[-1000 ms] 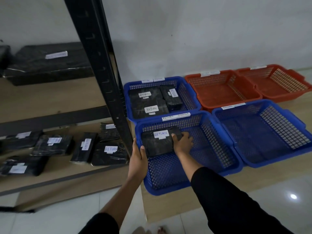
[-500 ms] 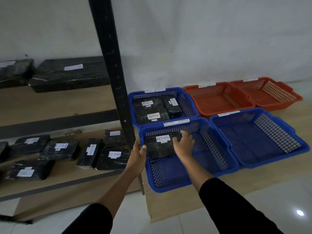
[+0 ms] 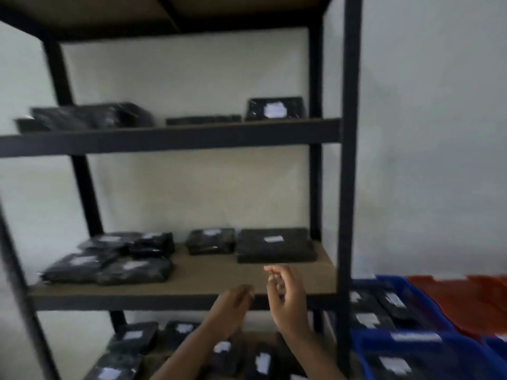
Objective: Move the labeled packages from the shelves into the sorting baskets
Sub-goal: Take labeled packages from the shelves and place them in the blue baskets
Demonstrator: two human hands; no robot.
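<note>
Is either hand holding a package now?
No. Both the left hand and the right hand are raised in front of the middle shelf with nothing in them.

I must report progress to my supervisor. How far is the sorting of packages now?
Done: a few labeled packages lie in the blue baskets. In hand: nothing; the left hand and right hand reach empty toward the middle shelf. Left: most packages on three shelves, such as the large one nearest the right hand.
</note>
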